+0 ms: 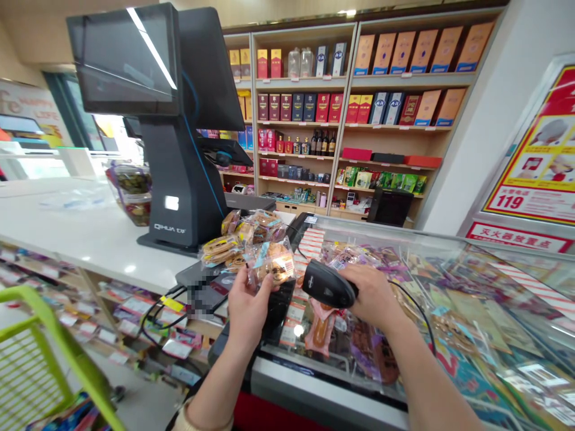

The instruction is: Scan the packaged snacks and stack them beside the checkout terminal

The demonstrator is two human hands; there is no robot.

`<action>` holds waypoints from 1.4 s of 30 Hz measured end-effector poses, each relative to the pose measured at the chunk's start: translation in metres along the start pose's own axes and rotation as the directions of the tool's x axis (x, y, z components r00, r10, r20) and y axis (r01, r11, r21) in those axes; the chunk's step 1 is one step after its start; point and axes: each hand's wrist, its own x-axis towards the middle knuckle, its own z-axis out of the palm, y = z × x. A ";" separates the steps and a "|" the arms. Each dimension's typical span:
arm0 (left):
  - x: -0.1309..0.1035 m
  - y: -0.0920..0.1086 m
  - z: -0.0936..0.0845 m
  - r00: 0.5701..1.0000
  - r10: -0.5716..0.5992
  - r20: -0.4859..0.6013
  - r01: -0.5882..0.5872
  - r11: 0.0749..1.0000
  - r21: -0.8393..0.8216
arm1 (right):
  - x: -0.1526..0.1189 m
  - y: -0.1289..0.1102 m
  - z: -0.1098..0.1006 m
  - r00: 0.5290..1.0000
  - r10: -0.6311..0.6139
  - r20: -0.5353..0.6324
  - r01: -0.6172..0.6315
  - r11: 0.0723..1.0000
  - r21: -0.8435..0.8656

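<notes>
My left hand [249, 302] is closed on a clear-wrapped snack pack [275, 263] with a barcode label on its right side. In my right hand [372, 293] is a black handheld barcode scanner [329, 285], its head turned left toward the pack, with a gap between them. Behind my left hand lies a pile of similar wrapped snacks [221, 248] near the foot of the register. Beneath the scanner, more packaged snacks [320, 329] show on and through the glass-topped case [287, 365]; I cannot tell which lie above the glass.
A black two-screen register [179, 167] stands on the white counter [90, 221], a bagged item [132, 188] behind it. Dark cables [153, 323] hang at the counter's edge. A green shopping cart [40, 335] is at lower left. Shelves [305, 84] of boxed goods line the back wall.
</notes>
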 end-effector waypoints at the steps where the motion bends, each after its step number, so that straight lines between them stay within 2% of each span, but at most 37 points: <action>1: -0.001 0.000 0.000 1.000 -0.001 0.001 0.001 1.000 -0.002 | 0.000 0.000 0.000 1.000 0.002 0.005 -0.002 1.000 -0.001; 5: 0.000 -0.003 -0.004 1.000 0.004 0.006 -0.004 1.000 0.024 | -0.002 0.003 0.001 1.000 0.010 -0.018 -0.010 1.000 0.017; 8: 0.012 -0.003 -0.013 0.998 0.054 -0.031 -0.052 0.997 0.057 | -0.004 0.010 0.003 0.999 0.025 -0.033 -0.025 1.000 0.018; 12: 0.056 0.007 -0.032 0.979 0.165 -0.117 -0.146 0.978 0.152 | -0.006 0.016 0.005 0.998 0.048 -0.046 -0.048 0.999 0.012; 14: 0.085 0.013 -0.041 0.977 0.149 -0.155 -0.117 0.973 0.199 | -0.006 0.016 0.005 0.997 0.052 -0.053 -0.052 0.999 0.017; 18: 0.136 0.021 -0.055 0.979 0.041 -0.198 0.016 0.960 0.278 | -0.004 0.014 0.004 0.994 0.052 -0.091 -0.050 0.998 0.023; 20: 0.152 0.022 -0.059 0.985 0.054 -0.163 0.026 0.891 0.452 | -0.004 0.015 0.004 0.993 0.050 -0.110 -0.048 0.999 0.020; 21: 0.157 0.021 -0.061 0.989 0.081 -0.122 0.002 0.825 0.566 | -0.005 0.016 0.004 0.992 0.048 -0.120 -0.047 0.999 0.015; 23: 0.163 0.019 -0.065 0.990 0.142 -0.018 -0.078 0.638 0.766 | -0.006 0.018 0.004 0.988 0.045 -0.145 -0.046 0.999 -0.007; 25: 0.165 0.016 -0.068 0.986 0.156 0.063 -0.129 0.464 0.876 | -0.007 0.021 0.004 0.984 0.047 -0.171 -0.054 0.998 -0.035; 26: 0.164 0.015 -0.069 0.986 0.144 0.081 -0.134 0.409 0.903 | -0.007 0.022 0.004 0.983 0.051 -0.178 -0.060 0.997 -0.044; 29: 0.161 0.013 -0.071 0.991 0.104 0.082 -0.115 0.370 0.922 | -0.008 0.024 0.005 0.979 0.072 -0.193 -0.082 0.996 -0.042; 32: 0.151 0.014 -0.067 0.973 0.208 0.096 -0.174 0.400 0.900 | -0.008 0.027 0.004 0.968 0.079 -0.238 -0.097 0.993 -0.065; 35: 0.124 0.016 -0.049 0.909 0.346 0.234 -0.380 0.455 0.805 | -0.008 0.029 0.002 0.948 0.074 -0.311 -0.114 0.987 -0.113; 36: 0.110 0.017 -0.041 0.879 0.360 0.312 -0.462 0.487 0.741 | -0.008 0.030 0.001 0.940 0.078 -0.331 -0.125 0.985 -0.123; 38: 0.074 0.018 -0.022 0.810 0.303 0.502 -0.577 0.571 0.584 | -0.008 0.030 -0.001 0.928 0.089 -0.362 -0.145 0.981 -0.129; 40: 0.033 0.018 -0.003 0.703 0.195 0.684 -0.618 0.643 0.452 | -0.008 0.030 -0.003 0.919 0.097 -0.381 -0.156 0.980 -0.126; 42: -0.007 0.016 0.015 0.540 0.089 0.837 -0.646 0.681 0.345 | -0.008 0.030 -0.003 0.916 0.105 -0.387 -0.164 0.979 -0.121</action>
